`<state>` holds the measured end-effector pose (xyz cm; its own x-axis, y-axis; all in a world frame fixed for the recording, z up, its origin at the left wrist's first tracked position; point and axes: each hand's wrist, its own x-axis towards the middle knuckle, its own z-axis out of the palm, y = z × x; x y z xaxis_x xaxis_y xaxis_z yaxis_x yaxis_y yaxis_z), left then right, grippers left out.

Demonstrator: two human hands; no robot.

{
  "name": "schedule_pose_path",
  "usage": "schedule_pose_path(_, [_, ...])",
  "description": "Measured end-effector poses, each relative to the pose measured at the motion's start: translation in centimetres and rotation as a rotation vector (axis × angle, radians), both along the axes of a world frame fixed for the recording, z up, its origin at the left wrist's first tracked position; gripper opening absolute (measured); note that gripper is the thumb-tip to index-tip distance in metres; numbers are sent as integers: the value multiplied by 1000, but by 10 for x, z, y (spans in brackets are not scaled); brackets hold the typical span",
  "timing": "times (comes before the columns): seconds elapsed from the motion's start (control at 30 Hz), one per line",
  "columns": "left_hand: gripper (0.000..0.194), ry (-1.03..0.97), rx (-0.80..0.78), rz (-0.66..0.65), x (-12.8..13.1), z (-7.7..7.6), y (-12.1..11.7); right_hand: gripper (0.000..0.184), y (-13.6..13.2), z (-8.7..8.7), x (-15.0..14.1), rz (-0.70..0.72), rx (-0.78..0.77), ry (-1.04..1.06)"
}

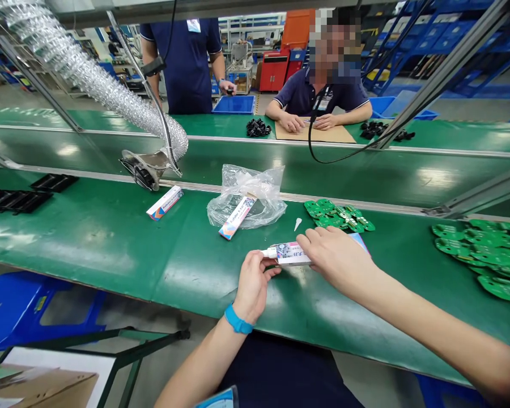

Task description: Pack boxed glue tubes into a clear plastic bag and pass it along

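A tube (271,253) shows its white cap end at the left of a long printed white box (293,253). The fingers of my left hand (253,280) are closed around the cap end, and a blue band circles that wrist. From above, my right hand (338,254) grips the box and covers its middle; a blue and red end shows past the hand. Just beyond lies a small white pointed nozzle (298,224). A similar box (237,217) rests partly on a clear plastic bag (266,207), and another box (165,203) lies farther left.
Green circuit boards lie in a pile (335,215) behind my right hand and a larger pile (484,255) at right. Black plastic parts (17,200) sit at far left. A silver duct (110,96) with a fan hangs over the green bench (123,255). Two people are across the bench.
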<state>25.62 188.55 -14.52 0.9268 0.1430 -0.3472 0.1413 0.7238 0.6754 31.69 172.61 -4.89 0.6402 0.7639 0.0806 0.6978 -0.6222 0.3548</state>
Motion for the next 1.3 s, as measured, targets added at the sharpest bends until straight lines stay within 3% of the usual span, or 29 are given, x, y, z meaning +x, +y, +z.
schedule_pose_path(0.13, [20, -4, 138, 131, 5, -2, 21, 24, -21, -28, -1, -98, 86, 86])
schedule_pose_path(0.27, [20, -52, 379, 291, 13, -6, 51, 26, -34, -71, -3, -238, 251, 175])
schedule_pose_path(0.37, [21, -117, 571, 403, 17, -3, 69, 44, -34, -99, -4, -257, 407, 214])
schedule_pose_path(0.43, [23, -158, 662, 439, 15, 5, 74, 56, -29, -107, -6, -236, 513, 193])
schedule_pose_path(0.53, [25, -213, 756, 392, 3, 21, 64, 73, -15, -99, -14, -150, 685, 211])
schedule_pose_path(0.63, [22, -294, 813, 221, -13, 34, 42, 75, 7, -80, -25, -12, 832, 358])
schedule_pose_path(0.77, [13, -438, 919, -40, -21, 37, 29, 16, 27, -59, -33, -9, 920, 724])
schedule_pose_path(0.8, [12, -491, 1007, -92, -19, 38, 33, 11, 29, -57, -33, -31, 916, 811])
schedule_pose_path(1.0, [20, -1044, 1748, -435, -6, 56, 72, 19, 20, -58, -36, -53, 854, 1085])
schedule_pose_path(1.13, [35, -1191, 1921, -433, -7, 53, 71, 19, 22, -67, -46, -115, 768, 965])
schedule_pose_path(1.2, [38, -1093, 1881, -390, -9, 42, 63, 19, 23, -74, -50, -183, 710, 777])
schedule_pose_path(1.3, [47, -771, 1709, -345, -10, 20, 54, 14, 24, -85, -52, -242, 574, 468])
